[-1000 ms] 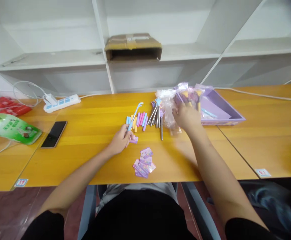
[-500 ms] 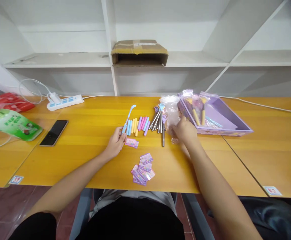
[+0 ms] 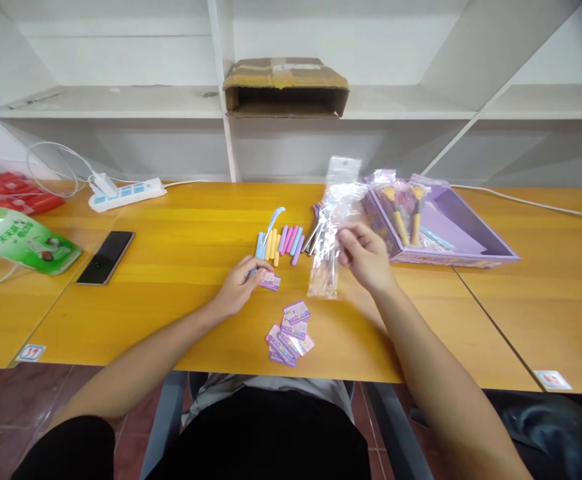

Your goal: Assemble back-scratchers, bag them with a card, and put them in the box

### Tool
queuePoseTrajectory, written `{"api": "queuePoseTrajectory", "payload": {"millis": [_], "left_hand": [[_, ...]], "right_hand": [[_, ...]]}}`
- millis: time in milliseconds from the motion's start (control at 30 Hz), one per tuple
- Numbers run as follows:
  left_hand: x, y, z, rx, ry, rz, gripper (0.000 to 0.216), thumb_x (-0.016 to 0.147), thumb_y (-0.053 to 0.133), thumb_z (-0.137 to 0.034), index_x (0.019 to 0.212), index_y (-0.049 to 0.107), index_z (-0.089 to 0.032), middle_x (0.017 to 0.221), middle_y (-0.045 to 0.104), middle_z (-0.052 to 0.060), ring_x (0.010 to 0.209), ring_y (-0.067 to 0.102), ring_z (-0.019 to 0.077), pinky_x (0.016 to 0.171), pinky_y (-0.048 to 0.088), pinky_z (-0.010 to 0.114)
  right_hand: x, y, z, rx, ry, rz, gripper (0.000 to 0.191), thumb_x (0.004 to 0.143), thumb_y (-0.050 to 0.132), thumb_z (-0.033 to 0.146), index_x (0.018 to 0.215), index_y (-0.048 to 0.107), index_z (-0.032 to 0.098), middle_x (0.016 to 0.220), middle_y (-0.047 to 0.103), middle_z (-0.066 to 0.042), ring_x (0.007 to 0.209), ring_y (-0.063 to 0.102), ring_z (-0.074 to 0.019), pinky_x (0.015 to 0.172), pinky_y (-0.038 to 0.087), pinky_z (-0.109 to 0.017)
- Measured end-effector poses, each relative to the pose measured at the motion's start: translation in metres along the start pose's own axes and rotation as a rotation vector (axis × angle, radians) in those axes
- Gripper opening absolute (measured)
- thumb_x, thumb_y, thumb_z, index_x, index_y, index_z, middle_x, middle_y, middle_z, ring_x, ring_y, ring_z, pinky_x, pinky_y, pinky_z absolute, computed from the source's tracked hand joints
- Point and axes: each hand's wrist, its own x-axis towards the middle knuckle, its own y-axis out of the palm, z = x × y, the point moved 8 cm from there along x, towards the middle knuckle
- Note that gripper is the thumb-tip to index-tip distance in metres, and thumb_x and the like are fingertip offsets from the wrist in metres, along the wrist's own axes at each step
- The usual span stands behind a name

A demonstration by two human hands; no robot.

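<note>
My left hand (image 3: 239, 288) is closed around the handle end of a light-blue back scratcher (image 3: 275, 219), whose small hand-shaped head points up and away. Its fingertips are over small pink and purple cards (image 3: 271, 283); I cannot tell if they pinch one. My right hand (image 3: 367, 259) pinches a clear plastic bag (image 3: 325, 267) by its side edge, lifted off the table. Behind the bag, several metal-shafted back scratchers (image 3: 313, 235) are partly hidden. Between the hands lie short coloured handles (image 3: 287, 241) in blue, yellow, pink and purple. Nearer me is a loose pile of cards (image 3: 289, 337).
On the right stands a purple tray (image 3: 471, 257) with bagged yellow-handled scratchers (image 3: 415, 223). To the left are a phone (image 3: 105, 258), a green-and-white pouch (image 3: 25, 240), a power strip (image 3: 128, 193) and red packages (image 3: 11, 193). A cardboard box (image 3: 285, 83) sits on the shelf behind.
My right hand has picked up a clear bag beside the tray and brought it up and left. My left hand has moved slightly right and nearer me, tilting the blue back scratcher over the cards.
</note>
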Motion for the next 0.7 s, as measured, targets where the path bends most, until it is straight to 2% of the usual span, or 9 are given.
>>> {"api": "queuePoseTrajectory", "payload": {"millis": [133, 233, 333, 433, 533, 600, 700], "left_hand": [[-0.006, 0.016, -0.013, 0.013, 0.060, 0.124, 0.041, 0.106, 0.061, -0.058, 0.115, 0.079, -0.022, 0.103, 0.068, 0.009, 0.093, 0.066, 0.0225, 0.088, 0.054, 0.037], [-0.013, 0.027, -0.022, 0.070, 0.098, 0.191, 0.037, 0.101, 0.070, -0.055, 0.104, 0.081, -0.020, 0.110, 0.071, 0.010, 0.108, 0.068, 0.0272, 0.105, 0.052, 0.044], [-0.019, 0.032, -0.022, 0.101, 0.043, 0.198, 0.030, 0.100, 0.072, -0.049, 0.095, 0.082, -0.021, 0.110, 0.074, 0.010, 0.116, 0.067, 0.0291, 0.113, 0.049, 0.048], [-0.021, 0.036, -0.020, 0.068, -0.003, 0.220, 0.028, 0.098, 0.075, -0.048, 0.093, 0.081, -0.021, 0.111, 0.073, 0.009, 0.112, 0.067, 0.0276, 0.111, 0.051, 0.046], [-0.021, 0.039, -0.022, 0.037, 0.024, 0.240, 0.028, 0.096, 0.077, -0.046, 0.088, 0.080, -0.019, 0.118, 0.070, 0.009, 0.112, 0.066, 0.0268, 0.110, 0.051, 0.045], [-0.021, 0.040, -0.023, 0.024, 0.044, 0.259, 0.028, 0.096, 0.078, -0.045, 0.086, 0.079, -0.019, 0.114, 0.068, 0.008, 0.112, 0.066, 0.0264, 0.109, 0.051, 0.045], [-0.019, 0.033, -0.025, -0.030, 0.065, 0.210, 0.028, 0.095, 0.080, -0.047, 0.088, 0.081, -0.020, 0.117, 0.066, 0.010, 0.116, 0.066, 0.0263, 0.109, 0.052, 0.045]], "right_hand": [[-0.029, 0.065, 0.004, 0.186, 0.066, 0.316, 0.038, 0.092, 0.082, 0.057, 0.101, 0.066, 0.024, 0.066, 0.064, 0.006, 0.047, 0.055, -0.0107, 0.046, 0.048, -0.024], [-0.043, 0.091, 0.004, 0.287, 0.081, 0.435, 0.033, 0.095, 0.082, 0.050, 0.100, 0.065, 0.023, 0.071, 0.071, 0.003, 0.057, 0.067, -0.0132, 0.054, 0.057, -0.026], [-0.047, 0.099, -0.004, 0.422, 0.130, 0.476, 0.029, 0.096, 0.082, 0.045, 0.104, 0.065, 0.022, 0.083, 0.075, 0.000, 0.068, 0.073, -0.0145, 0.062, 0.061, -0.028], [-0.048, 0.103, -0.016, 0.491, 0.187, 0.486, 0.035, 0.092, 0.085, 0.046, 0.107, 0.064, 0.024, 0.092, 0.074, 0.001, 0.071, 0.074, -0.0140, 0.063, 0.061, -0.027], [-0.052, 0.113, -0.022, 0.414, 0.172, 0.539, 0.042, 0.089, 0.089, 0.050, 0.113, 0.066, 0.024, 0.093, 0.074, 0.000, 0.071, 0.071, -0.0138, 0.065, 0.060, -0.028], [-0.053, 0.117, -0.024, 0.332, 0.146, 0.558, 0.039, 0.091, 0.086, 0.052, 0.108, 0.069, 0.022, 0.087, 0.074, 0.000, 0.072, 0.069, -0.0141, 0.068, 0.060, -0.028], [-0.047, 0.109, -0.020, 0.291, 0.106, 0.454, 0.034, 0.094, 0.083, 0.054, 0.102, 0.070, 0.023, 0.087, 0.072, -0.001, 0.080, 0.069, -0.0160, 0.079, 0.061, -0.032]]}}
